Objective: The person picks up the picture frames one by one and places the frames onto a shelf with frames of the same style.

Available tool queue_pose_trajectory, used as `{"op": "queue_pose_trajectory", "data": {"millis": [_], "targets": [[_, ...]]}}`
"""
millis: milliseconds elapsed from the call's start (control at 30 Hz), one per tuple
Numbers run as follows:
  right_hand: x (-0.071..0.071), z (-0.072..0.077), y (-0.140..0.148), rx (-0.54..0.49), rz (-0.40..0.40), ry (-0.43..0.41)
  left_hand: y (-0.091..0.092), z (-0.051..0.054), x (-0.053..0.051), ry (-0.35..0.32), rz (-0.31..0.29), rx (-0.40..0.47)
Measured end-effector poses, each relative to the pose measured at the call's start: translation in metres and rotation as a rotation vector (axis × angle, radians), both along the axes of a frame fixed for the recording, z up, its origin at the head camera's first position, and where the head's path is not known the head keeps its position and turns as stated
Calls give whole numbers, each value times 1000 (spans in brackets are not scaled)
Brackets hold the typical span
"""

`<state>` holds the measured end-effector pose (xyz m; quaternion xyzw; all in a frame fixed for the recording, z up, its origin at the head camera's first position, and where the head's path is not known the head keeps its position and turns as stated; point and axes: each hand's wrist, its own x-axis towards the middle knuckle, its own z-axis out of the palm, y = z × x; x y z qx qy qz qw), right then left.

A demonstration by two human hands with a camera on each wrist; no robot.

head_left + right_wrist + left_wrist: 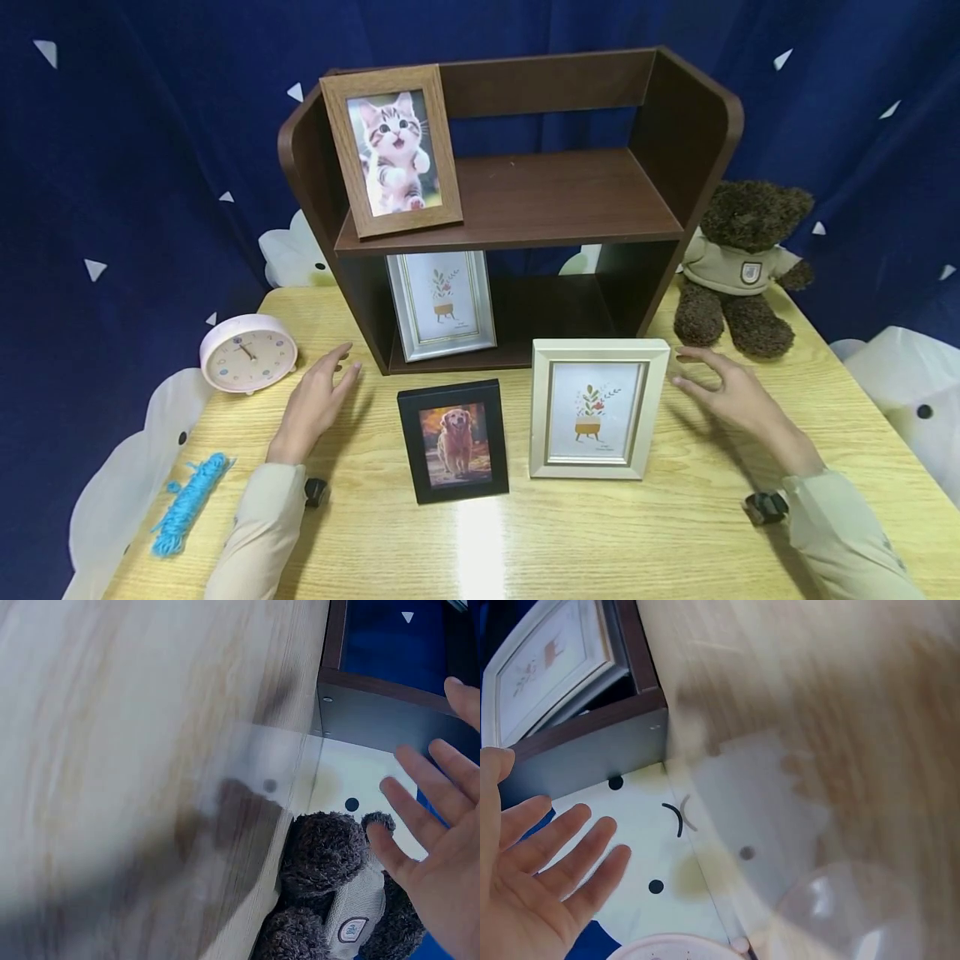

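My left hand [318, 404] is held over the table, fingers relaxed, with nothing in it. It is between the round pink clock [251, 357] and a black picture frame [452, 492] with a dog photo. My right hand [738, 404] is also empty, its fingers spread in the right wrist view. Its fingertips come close to the right edge of a cream picture frame [542, 417] with a potted-plant print. Inside the lower level of the dark brown shelf [555, 200] leans a silver picture frame [442, 304]. A wood-coloured picture frame [390, 154] with a kitten photo stands at the upper level's left.
A brown teddy bear [738, 258] in a light shirt sits right of the shelf. Blue cord [187, 508], bundled up, lies at the table's left edge. Behind the table [585, 542] hangs a dark blue curtain [150, 167] with white triangles.
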<state>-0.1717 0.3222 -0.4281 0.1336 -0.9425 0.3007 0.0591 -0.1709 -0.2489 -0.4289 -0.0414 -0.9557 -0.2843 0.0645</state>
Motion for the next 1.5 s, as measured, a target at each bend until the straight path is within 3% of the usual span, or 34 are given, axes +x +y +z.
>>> {"op": "queue_pose_trajectory", "data": {"millis": [300,567,1033,1233,1500], "targets": [[6,-3,-9,-53,54,31,7,4,-5,52,-17,112],[12,-6,-15,-75,86,37,14,8,-12,109,-27,156],[27,-5,-23,-256,93,-96,26,17,-21,250,-30,237],[35,2,-26,-375,144,-160,27,20,-24,276,-6,250],[41,2,-36,-341,121,-181,31,24,-28,327,3,256]]}}
